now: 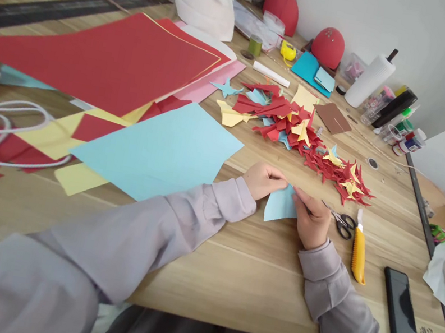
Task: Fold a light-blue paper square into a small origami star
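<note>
A small piece of light blue paper is held just above the wooden table between my two hands. My left hand pinches its upper left corner. On the other side, my right hand grips the right edge with thumb and fingers closed. Beside the right hand lie black-handled scissors and a yellow utility knife. A large light blue sheet lies left of my left hand. Beyond the hands spreads a heap of folded paper stars, mostly red with some yellow and blue.
Large red sheets and yellow paper cover the left side, near a white cable. A black phone rests at the front right. Bottles and a white cylinder stand along the back wall.
</note>
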Tool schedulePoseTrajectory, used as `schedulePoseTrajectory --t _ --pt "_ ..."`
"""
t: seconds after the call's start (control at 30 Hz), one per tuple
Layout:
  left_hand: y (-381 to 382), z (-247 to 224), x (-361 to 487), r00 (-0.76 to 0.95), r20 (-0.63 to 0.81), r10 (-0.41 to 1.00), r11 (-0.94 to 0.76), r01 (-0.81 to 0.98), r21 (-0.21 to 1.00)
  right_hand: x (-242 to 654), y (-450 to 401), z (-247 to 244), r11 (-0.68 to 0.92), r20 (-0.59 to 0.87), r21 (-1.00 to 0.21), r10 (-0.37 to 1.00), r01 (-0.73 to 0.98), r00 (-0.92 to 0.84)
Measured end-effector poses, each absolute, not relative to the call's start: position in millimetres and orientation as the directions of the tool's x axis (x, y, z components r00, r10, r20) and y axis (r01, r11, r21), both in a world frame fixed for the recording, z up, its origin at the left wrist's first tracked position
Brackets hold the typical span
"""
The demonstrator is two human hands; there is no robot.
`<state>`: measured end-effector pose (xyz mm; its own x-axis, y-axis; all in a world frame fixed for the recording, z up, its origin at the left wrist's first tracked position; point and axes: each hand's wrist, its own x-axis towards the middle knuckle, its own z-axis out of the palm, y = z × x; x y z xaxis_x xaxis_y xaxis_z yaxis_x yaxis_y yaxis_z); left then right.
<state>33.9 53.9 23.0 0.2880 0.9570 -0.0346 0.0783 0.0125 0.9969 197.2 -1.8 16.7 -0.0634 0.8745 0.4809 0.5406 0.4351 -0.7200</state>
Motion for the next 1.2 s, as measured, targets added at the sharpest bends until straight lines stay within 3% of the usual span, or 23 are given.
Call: schedulePoseTrajectory --t 0.23,0.63,1.07,1.2 --pt "55.6 24.9 32.2 0.269 -0.063 0.961 0.065 0.003 0.998 200.7 -0.4 17.2 0.515 0.495 -0.720 0.851 0.465 -0.177" --pt "54.8 22.8 34.1 0.204 -0.003 0.979 -0.003 0.029 1.000 198.5 -0.1 21.1 0.525 0.476 -0.641 0.844 0.560 -0.246" --pt "54.7 22.3 31.5 0.287 0.061 0.956 -0.059 -0.013 0.998 198.9 -0.4 20.3 0.511 0.464 -0.678 0.855 0.529 -0.231" --pt "56.0 21.3 30.7 0.310 0.092 0.946 -0.094 -0.007 0.996 199.4 -2.8 24.4 0.469 0.413 -0.748 0.883 0.469 -0.225"
